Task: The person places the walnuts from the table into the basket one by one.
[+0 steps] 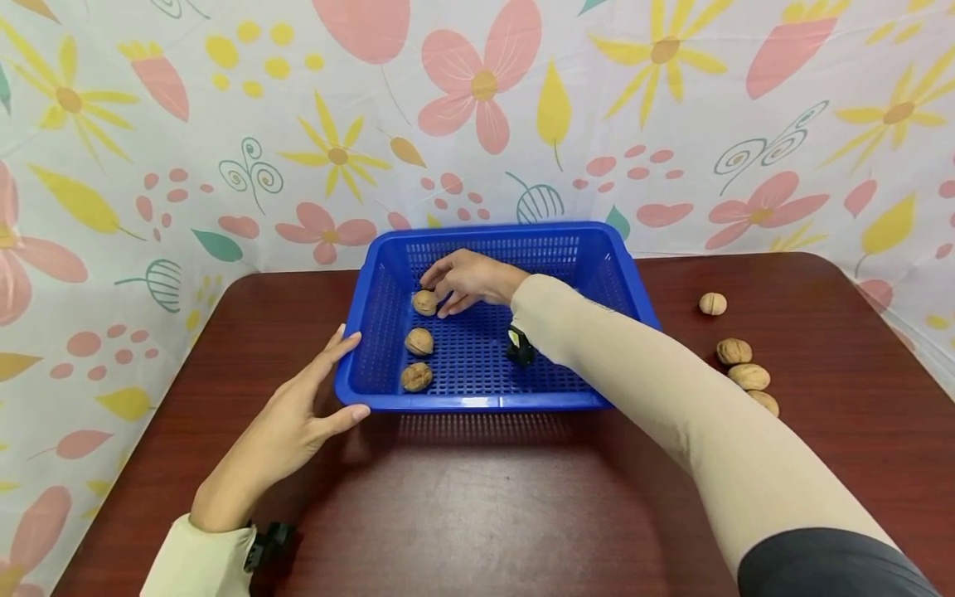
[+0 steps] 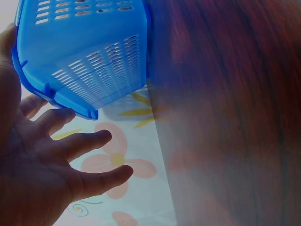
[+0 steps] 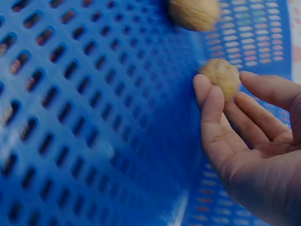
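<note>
A blue basket stands on the dark reddish-brown surface, near the patterned cloth at the far side. The right hand reaches into the left part of the basket, its fingers curled around the far walnut, with fingertips on one side and another digit on the opposite side; how firmly they press is hard to tell. The middle walnut and the near walnut lie on the basket floor, forming a rough row with the far walnut along the left wall.

The left hand touches the near left corner of the basket, its thumb on the near rim and its other fingers spread and extended, some resting against the left rim. A black device sits at the left wrist.

To the right of the basket, a pale walnut lies apart at the far side, while three grouped walnuts lie nearer, the nearest partly hidden by the beige right sleeve.
</note>
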`<state>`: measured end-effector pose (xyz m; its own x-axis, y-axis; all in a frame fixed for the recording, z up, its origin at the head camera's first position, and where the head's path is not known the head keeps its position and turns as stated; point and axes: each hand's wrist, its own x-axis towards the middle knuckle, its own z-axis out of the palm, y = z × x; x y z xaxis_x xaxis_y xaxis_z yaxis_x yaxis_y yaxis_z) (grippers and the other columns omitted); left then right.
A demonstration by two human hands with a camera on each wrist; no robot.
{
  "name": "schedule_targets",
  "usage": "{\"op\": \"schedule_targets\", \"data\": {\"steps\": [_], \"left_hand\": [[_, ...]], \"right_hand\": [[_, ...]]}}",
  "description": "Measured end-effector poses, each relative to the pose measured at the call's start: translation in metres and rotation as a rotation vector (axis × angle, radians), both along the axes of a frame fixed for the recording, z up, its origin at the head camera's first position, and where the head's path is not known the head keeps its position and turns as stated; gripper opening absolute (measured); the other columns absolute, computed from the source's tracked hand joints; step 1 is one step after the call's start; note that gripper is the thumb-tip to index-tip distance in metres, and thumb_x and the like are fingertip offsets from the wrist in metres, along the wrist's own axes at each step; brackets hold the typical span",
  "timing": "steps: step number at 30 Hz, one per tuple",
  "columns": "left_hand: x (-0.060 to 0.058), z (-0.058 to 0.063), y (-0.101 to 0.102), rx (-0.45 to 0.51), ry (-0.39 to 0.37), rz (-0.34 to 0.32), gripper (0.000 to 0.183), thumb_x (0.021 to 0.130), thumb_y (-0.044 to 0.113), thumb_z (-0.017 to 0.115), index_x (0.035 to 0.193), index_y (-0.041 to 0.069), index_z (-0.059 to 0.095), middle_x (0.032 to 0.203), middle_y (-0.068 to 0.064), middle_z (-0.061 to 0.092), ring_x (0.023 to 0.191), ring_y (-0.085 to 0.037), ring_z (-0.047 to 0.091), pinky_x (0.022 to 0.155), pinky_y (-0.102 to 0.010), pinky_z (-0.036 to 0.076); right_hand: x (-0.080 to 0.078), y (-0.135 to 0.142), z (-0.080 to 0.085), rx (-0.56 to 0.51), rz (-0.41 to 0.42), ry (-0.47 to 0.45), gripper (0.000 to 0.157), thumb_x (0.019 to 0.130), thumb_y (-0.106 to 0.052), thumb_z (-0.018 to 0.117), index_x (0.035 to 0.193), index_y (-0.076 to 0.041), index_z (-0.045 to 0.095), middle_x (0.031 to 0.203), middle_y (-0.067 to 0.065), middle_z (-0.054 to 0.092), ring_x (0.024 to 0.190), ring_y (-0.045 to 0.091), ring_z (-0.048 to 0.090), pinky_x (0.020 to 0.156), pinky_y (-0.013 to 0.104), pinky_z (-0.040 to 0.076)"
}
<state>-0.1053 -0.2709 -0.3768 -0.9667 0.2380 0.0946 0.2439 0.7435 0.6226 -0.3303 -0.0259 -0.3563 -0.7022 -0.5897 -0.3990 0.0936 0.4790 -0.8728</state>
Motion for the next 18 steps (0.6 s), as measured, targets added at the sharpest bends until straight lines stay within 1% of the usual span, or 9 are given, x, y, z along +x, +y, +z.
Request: {"op": "schedule_targets", "data": {"steps": [4, 6, 9, 12, 14, 18], "left_hand": [[0.000, 0.001, 0.000, -0.006, -0.003, -0.001, 0.083, 0.099, 0.035, 0.074, 0.167, 0.030, 0.026, 0.177, -0.009, 0.014, 0.157, -0.047, 0.027, 0.116, -0.071, 0.033], [0.000, 0.002, 0.000, -0.007, -0.005, -0.002, 0.083, 0.099, 0.035, 0.074, 0.167, 0.030, 0.026, 0.177, -0.009, 0.014, 0.157, -0.048, 0.027, 0.116, -0.071, 0.033], [0.001, 0.004, 0.000, -0.003, -0.004, -0.006, 0.083, 0.099, 0.034, 0.074, 0.167, 0.030, 0.026, 0.177, -0.010, 0.014, 0.157, -0.048, 0.027, 0.116, -0.070, 0.033], [0.001, 0.004, -0.001, 0.003, -0.007, -0.008, 0.083, 0.099, 0.033, 0.074, 0.167, 0.030, 0.026, 0.177, -0.010, 0.013, 0.157, -0.048, 0.027, 0.116, -0.071, 0.034], [0.002, 0.004, -0.002, 0.004, -0.008, -0.006, 0.083, 0.099, 0.034, 0.074, 0.167, 0.030, 0.026, 0.177, -0.010, 0.014, 0.157, -0.048, 0.027, 0.116, -0.071, 0.033], [0.002, 0.002, -0.001, 0.005, -0.008, -0.006, 0.084, 0.099, 0.035, 0.074, 0.167, 0.031, 0.026, 0.177, -0.008, 0.014, 0.157, -0.048, 0.026, 0.116, -0.072, 0.032]], "right_hand": [[0.002, 0.017, 0.018, -0.028, 0.009, -0.019, 0.046, 0.105, -0.006, 0.060, 0.151, -0.008, 0.054, 0.151, 0.014, 0.057, 0.118, 0.036, 0.071, 0.106, 0.048, 0.054], [0.004, 0.029, 0.031, -0.059, 0.016, -0.019, 0.047, 0.105, -0.008, 0.060, 0.152, -0.009, 0.053, 0.152, 0.015, 0.056, 0.122, 0.037, 0.069, 0.105, 0.047, 0.055], [0.011, 0.050, 0.052, -0.119, 0.022, -0.001, 0.047, 0.105, -0.009, 0.061, 0.152, -0.009, 0.053, 0.155, 0.013, 0.054, 0.122, 0.035, 0.069, 0.099, 0.041, 0.057], [0.019, 0.074, 0.071, -0.152, 0.030, 0.028, 0.048, 0.105, -0.010, 0.061, 0.152, -0.008, 0.052, 0.157, 0.010, 0.053, 0.116, 0.031, 0.071, 0.092, 0.035, 0.058], [0.028, 0.093, 0.081, -0.168, 0.038, 0.053, 0.048, 0.105, -0.010, 0.060, 0.152, -0.007, 0.053, 0.158, 0.010, 0.052, 0.112, 0.027, 0.072, 0.090, 0.033, 0.059], [0.049, 0.137, 0.093, -0.204, 0.026, 0.104, 0.044, 0.105, -0.009, 0.059, 0.148, -0.007, 0.056, 0.154, 0.010, 0.055, 0.108, 0.026, 0.074, 0.090, 0.034, 0.060]]}}
